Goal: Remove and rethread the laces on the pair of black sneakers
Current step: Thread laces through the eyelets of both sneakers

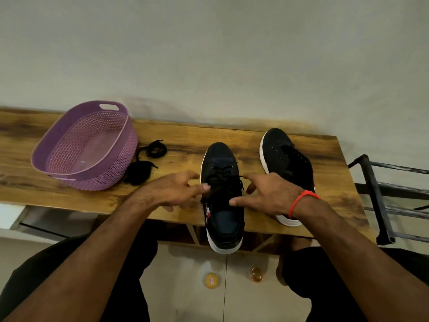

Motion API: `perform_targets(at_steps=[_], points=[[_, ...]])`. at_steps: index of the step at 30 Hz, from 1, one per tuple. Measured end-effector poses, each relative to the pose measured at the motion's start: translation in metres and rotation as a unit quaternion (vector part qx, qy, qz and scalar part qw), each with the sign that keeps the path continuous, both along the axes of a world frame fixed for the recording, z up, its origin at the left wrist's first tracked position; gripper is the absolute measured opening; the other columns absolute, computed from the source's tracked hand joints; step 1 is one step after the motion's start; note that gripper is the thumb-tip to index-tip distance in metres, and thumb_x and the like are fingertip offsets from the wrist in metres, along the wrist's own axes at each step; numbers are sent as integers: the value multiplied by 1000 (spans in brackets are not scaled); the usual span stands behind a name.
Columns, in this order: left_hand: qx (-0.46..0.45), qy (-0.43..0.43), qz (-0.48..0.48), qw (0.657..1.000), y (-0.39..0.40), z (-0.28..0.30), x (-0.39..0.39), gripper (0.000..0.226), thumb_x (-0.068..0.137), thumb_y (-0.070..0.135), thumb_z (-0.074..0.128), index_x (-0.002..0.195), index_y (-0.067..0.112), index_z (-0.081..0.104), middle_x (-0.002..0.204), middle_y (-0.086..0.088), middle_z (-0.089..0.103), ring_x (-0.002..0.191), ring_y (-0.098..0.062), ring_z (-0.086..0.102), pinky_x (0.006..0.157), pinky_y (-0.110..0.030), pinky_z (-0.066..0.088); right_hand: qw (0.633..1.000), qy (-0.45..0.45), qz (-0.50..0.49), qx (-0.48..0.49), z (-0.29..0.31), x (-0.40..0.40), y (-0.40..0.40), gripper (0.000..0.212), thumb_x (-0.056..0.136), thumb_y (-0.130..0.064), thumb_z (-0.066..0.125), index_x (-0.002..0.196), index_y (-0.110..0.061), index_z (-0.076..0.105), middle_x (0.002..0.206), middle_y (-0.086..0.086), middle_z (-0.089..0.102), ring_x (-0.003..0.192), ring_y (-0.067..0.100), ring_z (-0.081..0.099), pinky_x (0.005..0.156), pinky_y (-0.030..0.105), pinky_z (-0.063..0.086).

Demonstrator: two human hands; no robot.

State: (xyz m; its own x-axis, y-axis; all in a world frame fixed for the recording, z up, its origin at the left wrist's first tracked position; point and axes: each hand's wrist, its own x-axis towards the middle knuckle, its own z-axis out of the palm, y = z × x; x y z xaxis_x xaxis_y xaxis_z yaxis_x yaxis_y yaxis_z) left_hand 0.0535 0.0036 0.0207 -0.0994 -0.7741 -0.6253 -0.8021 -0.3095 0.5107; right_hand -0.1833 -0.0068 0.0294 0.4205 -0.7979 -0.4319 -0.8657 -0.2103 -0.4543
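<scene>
Laced sneaker (222, 198) between both hands, left fingers (205, 187) and right fingers (249, 176) each pinching its lace (222, 182).

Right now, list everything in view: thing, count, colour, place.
table: one, brown wood, against the wall.
basket: one, purple, far left on the table.
loose laces: black, tangled beside the basket.
laced sneaker: one, black, white sole, centre, heel over the table edge.
unlaced sneaker: one, black, right of the first.
rack: one, black metal, far right.
balls: two, yellowish, on the floor.
wristband: one, red, right wrist.
left hand: pinching the lace.
right hand: fingers at the lace.
</scene>
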Motion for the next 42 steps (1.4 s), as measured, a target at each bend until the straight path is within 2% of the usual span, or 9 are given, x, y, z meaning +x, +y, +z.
perform_targets(at_steps=[4, 9, 13, 19, 22, 25, 32, 37, 42], points=[[52, -7, -104, 993, 18, 0, -12, 80, 92, 52, 65, 156, 43, 19, 152, 5, 45, 109, -14, 62, 73, -34, 64, 999, -22, -1, 26, -12, 12, 9, 52, 89, -43, 70, 135, -23, 54, 122, -1, 66, 111, 15, 62, 91, 25, 49], [7, -17, -74, 997, 23, -7, -22, 78, 97, 43, 62, 158, 43, 14, 138, 3, 54, 88, -7, 59, 62, -26, 61, 994, -80, -59, 41, -25, 16, 5, 43, 91, -34, 70, 130, -23, 57, 113, -3, 68, 91, 10, 63, 70, 18, 49], [-8, -7, -47, 999, 19, -7, -20, 76, 100, 39, 58, 158, 43, 10, 144, -2, 52, 91, -9, 58, 62, -29, 62, 987, -122, -98, 43, -31, 20, -1, 45, 92, -32, 69, 134, -26, 54, 116, -2, 69, 94, 12, 67, 80, 30, 59], [-74, -34, -18, 997, 10, -12, -21, 70, 103, 36, 47, 160, 36, 6, 116, 3, 56, 78, -10, 61, 63, -33, 61, 959, -226, -155, 75, -42, 29, -8, 52, 91, -25, 70, 139, -25, 51, 127, 0, 66, 106, 17, 68, 82, 39, 61], [-97, -22, 6, 995, 4, -17, -18, 69, 103, 32, 46, 161, 34, 9, 119, -1, 57, 79, -13, 62, 56, -31, 61, 945, -265, -173, 84, -45, 34, -6, 51, 91, -22, 70, 139, -23, 52, 129, -1, 65, 111, 17, 66, 84, 39, 61], [-104, -13, 8, 994, 2, -19, -16, 68, 103, 31, 46, 161, 33, 11, 134, -5, 57, 82, -10, 59, 55, -31, 61, 952, -254, -160, 58, -47, 36, -7, 49, 91, -27, 71, 137, -23, 54, 128, -1, 66, 114, 16, 64, 90, 42, 58], [-123, 8, 4, 992, 2, -23, -17, 60, 104, 27, 45, 159, 29, 22, 124, -6, 59, 82, -11, 62, 57, -37, 63, 956, -252, -140, 59, -50, 33, -11, 49, 92, -29, 69, 138, -24, 53, 131, -1, 64, 119, 14, 61, 94, 43, 56], [-151, 20, 9, 988, -4, -25, -17, 58, 104, 25, 44, 159, 25, 24, 115, -4, 63, 78, -10, 60, 53, -18, 49, 956, -254, -145, 28, -53, 38, -13, 42, 96, -34, 61, 137, -27, 53, 129, -3, 64, 116, 16, 61, 94, 43, 56], [-157, 19, 21, 987, -8, -27, -16, 65, 103, 25, 46, 160, 28, 16, 133, -9, 59, 105, -15, 55, 72, -20, 44, 950, -270, -155, 42, -50, 40, -19, 41, 97, -30, 61, 137, -25, 53, 130, -1, 64, 118, 16, 60, 98, 41, 54]])
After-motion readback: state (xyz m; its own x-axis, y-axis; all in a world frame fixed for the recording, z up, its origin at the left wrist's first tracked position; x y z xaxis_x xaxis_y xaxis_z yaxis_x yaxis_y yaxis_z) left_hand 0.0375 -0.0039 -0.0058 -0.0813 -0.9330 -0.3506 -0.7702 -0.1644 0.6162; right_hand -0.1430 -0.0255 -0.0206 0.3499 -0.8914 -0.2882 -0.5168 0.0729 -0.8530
